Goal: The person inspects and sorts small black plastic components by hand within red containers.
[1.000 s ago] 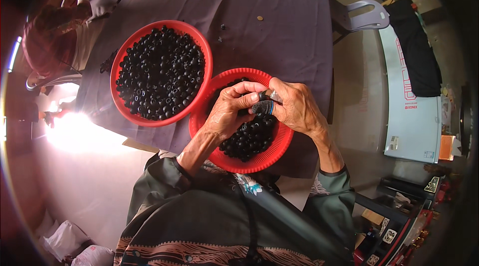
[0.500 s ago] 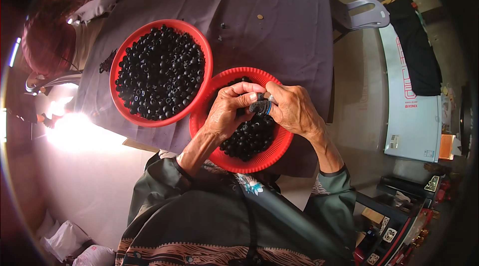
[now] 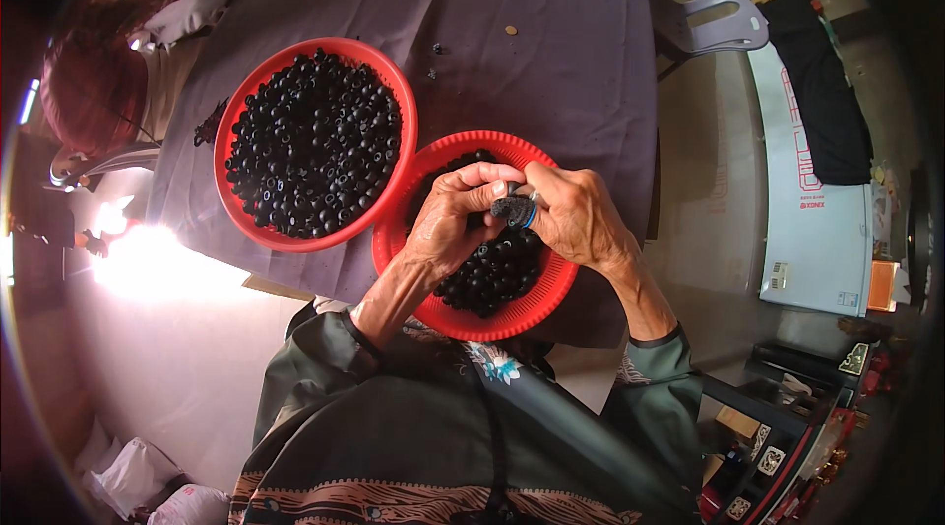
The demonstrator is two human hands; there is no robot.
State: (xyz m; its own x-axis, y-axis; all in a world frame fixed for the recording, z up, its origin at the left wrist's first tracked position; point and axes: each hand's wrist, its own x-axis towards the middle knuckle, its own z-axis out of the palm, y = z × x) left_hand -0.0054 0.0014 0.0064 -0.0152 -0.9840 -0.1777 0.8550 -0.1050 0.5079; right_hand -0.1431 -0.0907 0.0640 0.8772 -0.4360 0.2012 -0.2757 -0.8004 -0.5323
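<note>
My left hand (image 3: 456,210) and my right hand (image 3: 576,215) meet above the nearer red basket (image 3: 532,313), which holds many small round black pieces (image 3: 492,279). Thumb and fingertips of the left hand are pinched at a small black piece (image 3: 512,187), mostly covered by the fingers. Just below it, a dark, rough-textured thing with a blue edge (image 3: 512,211) sits in the curled fingers of the right hand; its kind is unclear. To the left stands a red bowl (image 3: 228,181) heaped with black pieces, several showing a round hole.
Both containers rest on a dark purple tablecloth (image 3: 551,72). A grey plastic chair (image 3: 728,23) is at the table's right edge, near a white chest (image 3: 812,249) with black cloth (image 3: 817,92) over it. Another person (image 3: 94,92) sits at the far left.
The small black piece shows more between my fingertips, and the dark thing with the blue edge has turned slightly. Both hands stay in nearly the same place.
</note>
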